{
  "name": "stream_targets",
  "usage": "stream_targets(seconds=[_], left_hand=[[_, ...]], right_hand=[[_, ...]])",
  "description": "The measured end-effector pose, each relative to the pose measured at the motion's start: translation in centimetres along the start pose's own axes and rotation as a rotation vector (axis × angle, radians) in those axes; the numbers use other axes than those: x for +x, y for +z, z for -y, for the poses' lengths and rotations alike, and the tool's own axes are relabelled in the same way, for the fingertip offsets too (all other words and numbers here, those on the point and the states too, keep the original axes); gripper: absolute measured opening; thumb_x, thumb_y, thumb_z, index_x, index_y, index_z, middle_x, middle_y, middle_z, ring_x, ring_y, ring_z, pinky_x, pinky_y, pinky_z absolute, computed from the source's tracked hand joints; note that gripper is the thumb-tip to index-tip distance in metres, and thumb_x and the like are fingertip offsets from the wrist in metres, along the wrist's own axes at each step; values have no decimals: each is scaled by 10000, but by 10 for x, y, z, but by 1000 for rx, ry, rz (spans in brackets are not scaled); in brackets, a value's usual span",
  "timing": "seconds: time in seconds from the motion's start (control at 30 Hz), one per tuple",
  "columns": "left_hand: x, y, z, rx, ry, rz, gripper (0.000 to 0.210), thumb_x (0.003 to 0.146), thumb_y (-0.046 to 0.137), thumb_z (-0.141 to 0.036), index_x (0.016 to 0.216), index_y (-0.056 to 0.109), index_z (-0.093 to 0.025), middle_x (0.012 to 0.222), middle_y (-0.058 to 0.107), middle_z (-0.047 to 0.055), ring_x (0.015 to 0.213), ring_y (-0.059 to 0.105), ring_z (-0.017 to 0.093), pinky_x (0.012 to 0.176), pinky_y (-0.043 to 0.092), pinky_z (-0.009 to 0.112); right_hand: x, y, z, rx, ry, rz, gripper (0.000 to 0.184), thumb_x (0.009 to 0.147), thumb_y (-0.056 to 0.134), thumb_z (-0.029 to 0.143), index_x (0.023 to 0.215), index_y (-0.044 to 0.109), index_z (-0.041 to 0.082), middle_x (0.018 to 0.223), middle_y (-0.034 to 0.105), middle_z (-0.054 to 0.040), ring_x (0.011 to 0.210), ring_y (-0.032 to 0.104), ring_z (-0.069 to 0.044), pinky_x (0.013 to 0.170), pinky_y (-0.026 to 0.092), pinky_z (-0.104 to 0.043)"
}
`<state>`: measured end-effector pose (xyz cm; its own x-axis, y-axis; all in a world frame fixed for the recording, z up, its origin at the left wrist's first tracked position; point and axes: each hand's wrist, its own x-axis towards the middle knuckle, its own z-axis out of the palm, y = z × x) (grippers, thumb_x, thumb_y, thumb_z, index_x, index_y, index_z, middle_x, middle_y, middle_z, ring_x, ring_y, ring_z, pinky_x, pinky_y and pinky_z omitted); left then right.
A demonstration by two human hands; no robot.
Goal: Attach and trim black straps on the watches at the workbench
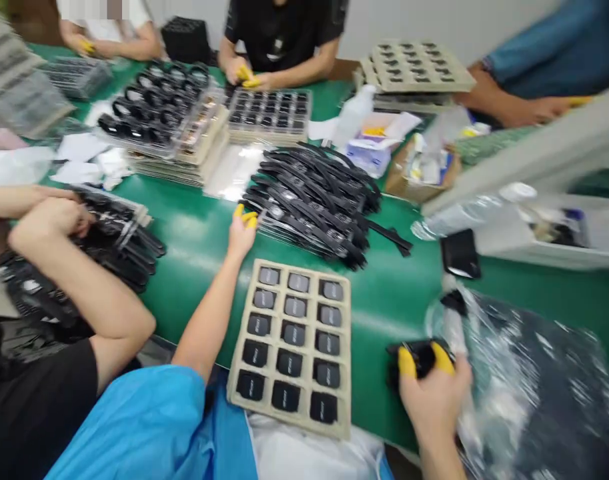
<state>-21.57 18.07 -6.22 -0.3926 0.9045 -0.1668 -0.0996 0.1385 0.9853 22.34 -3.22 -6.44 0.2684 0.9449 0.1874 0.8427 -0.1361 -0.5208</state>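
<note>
My left hand (243,233), with yellow finger covers, reaches to the near left edge of a pile of black straps (309,200). Its fingers look slightly apart at the strap ends; whether they touch one is blurred. On the right, my right hand (434,400), also in yellow finger covers, is closed around a dark black piece (418,357) low over the table; its exact kind is unclear. Between my arms lies a beige tray (271,400), its compartments holding black and grey squarish pieces with small pale print. A clear plastic bag (549,393) of dark items lies beside my right hand.
A black phone-like object (461,253), a clear bottle (474,212) and a white bin (574,247) stand right. Stacked trays (184,163) with black rings are back left. Co-workers sit across the green table (184,233) and at my left; another person's arm (524,107) reaches in.
</note>
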Motion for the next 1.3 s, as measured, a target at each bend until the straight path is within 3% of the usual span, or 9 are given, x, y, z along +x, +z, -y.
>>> stream_targets(seconds=[0.1,0.3,0.43,0.57,0.77,0.93,1.07,1.2,1.3], left_hand=[[-15,-7,16,20,94,-48,730,902,643,-221,1567,344,-221,1365,660,124,1099,725,152,1022,559,292],[-70,-26,29,174,252,80,664,925,666,-373,1517,411,-213,1501,565,178,1302,657,228,1186,489,412],[-89,-29,24,336,315,179,642,938,661,-389,1518,444,-216,1507,580,171,1355,622,256,1212,471,467],[-83,-27,21,412,346,202,619,935,666,-381,1501,485,-209,1478,611,159,1355,620,257,1218,466,456],[-78,-26,19,450,345,207,609,934,652,-372,1498,491,-210,1446,639,153,1351,628,263,1220,468,462],[-79,-27,18,456,338,201,588,945,633,-377,1491,502,-202,1436,652,151,1375,617,267,1248,446,479],[-79,-26,17,437,327,190,586,935,639,-412,1472,522,-207,1445,656,149,1375,623,282,1249,453,507],[-76,-25,18,431,305,147,617,868,686,-492,1434,566,-277,1424,691,74,1360,636,323,1258,441,589],[-69,-25,20,445,273,144,545,834,685,-531,1368,575,-511,1410,686,-153,1392,617,284,1282,430,576]], right_hand=[[13,9,4,-23,21,-28,724,890,556,585,1411,552,83,1583,396,-311,1509,338,-483,1219,288,-680],[25,13,4,116,78,-44,731,946,572,553,1544,420,160,1691,283,-212,1580,257,-363,1289,204,-583],[29,4,-23,190,296,-110,708,994,496,573,1535,420,124,1616,392,-243,1547,326,-367,1285,215,-576],[46,-10,-56,90,445,-59,764,952,527,614,1507,464,93,1661,331,-271,1592,195,-424,1286,135,-634],[77,-10,-74,48,294,116,691,984,496,596,1505,508,142,1561,512,-224,1477,441,-396,1238,334,-576],[119,-3,-87,-18,314,25,776,1006,440,534,1579,360,17,1674,309,-296,1592,178,-446,1266,175,-666],[158,-16,-89,-304,125,99,849,944,548,370,1617,236,-43,1722,133,-319,1597,74,-486,1248,139,-697],[185,-39,-77,-517,-52,293,808,864,600,164,1600,314,-8,1657,325,-310,1517,300,-454,1212,280,-617],[197,-53,-71,-574,-107,318,774,792,642,77,1536,431,48,1536,493,-253,1395,437,-385,1186,334,-508]])
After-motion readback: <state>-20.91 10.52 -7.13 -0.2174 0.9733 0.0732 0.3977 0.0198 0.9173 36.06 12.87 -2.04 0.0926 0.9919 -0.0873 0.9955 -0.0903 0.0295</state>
